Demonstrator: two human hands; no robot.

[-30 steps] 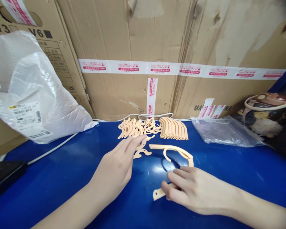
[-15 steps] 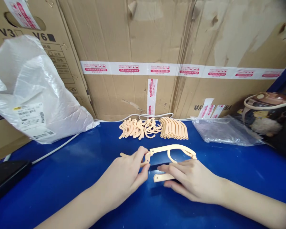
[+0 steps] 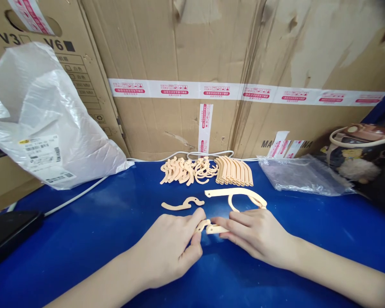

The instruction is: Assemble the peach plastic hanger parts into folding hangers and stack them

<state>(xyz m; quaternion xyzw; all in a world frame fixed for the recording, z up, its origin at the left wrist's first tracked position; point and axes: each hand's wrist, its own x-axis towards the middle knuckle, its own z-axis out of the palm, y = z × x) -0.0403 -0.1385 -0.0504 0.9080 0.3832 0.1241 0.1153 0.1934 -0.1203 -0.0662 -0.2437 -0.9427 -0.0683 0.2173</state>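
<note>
My left hand pinches a small curved beige plastic piece with a hole in it, most of it hidden by the fingers. Close to its tip is the holed end of a beige hanger arm, gripped between the thumb and fingers of my right hand. Whether the two ends touch, I cannot tell. Beyond my left hand lies an S-shaped beige piece. Past my right knuckles rests a long curved beige arm with a hook-like piece beside it, both partly covered by the hand.
At the back of the blue table are a pile of curved beige pieces and a row of beige arms. Around them are a white plastic bag, a clear bag, a black device and cardboard boxes.
My left hand has moved away from the long arm and S-shaped piece, which now lies free. It has brought its small piece to the end of the arm in my right hand.
</note>
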